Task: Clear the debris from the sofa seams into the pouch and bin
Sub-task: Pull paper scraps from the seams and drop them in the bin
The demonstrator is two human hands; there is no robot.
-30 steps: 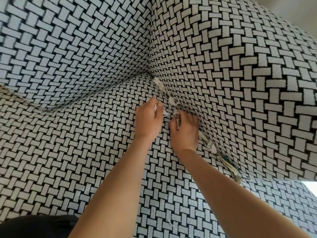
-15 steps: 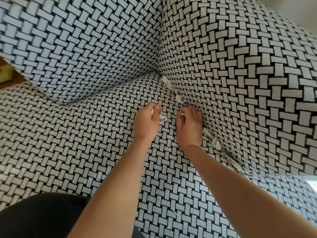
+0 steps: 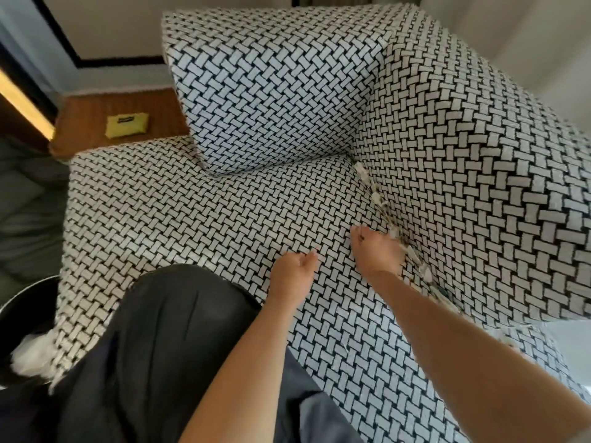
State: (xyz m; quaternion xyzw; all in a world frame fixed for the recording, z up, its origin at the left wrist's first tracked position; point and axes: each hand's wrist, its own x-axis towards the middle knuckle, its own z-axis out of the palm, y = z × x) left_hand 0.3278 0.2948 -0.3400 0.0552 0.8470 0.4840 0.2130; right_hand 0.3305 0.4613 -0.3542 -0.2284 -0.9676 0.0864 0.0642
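Sofa seat (image 3: pixel 224 219): it is filling most of the view, with a back cushion (image 3: pixel 271 91) standing at its far edge and a side panel (image 3: pixel 479 171) rising along its right edge.
Debris (image 3: pixel 379 199): pale scraps and dark bits are lying in the seam along the seat's right edge, running from the far right corner toward the near edge.
Right hand (image 3: pixel 377 252): it is resting against that seam, touching the scraps; the fingers are bending into the debris, and I cannot tell whether they are pinching any.
Left hand (image 3: pixel 295 274): it is hovering over mid-seat with the fingers curling toward the thumb; blur is hiding whether anything is inside.
Pouch (image 3: pixel 127 124): yellow, it is lying on a brown surface beyond the seat's far left corner.
Bin (image 3: pixel 19 302): dark and round, it is sitting beside the seat's near left corner, with white scraps (image 3: pixel 30 353) showing in it.
Dark trousers (image 3: pixel 166 330): they are covering the seat's near edge.
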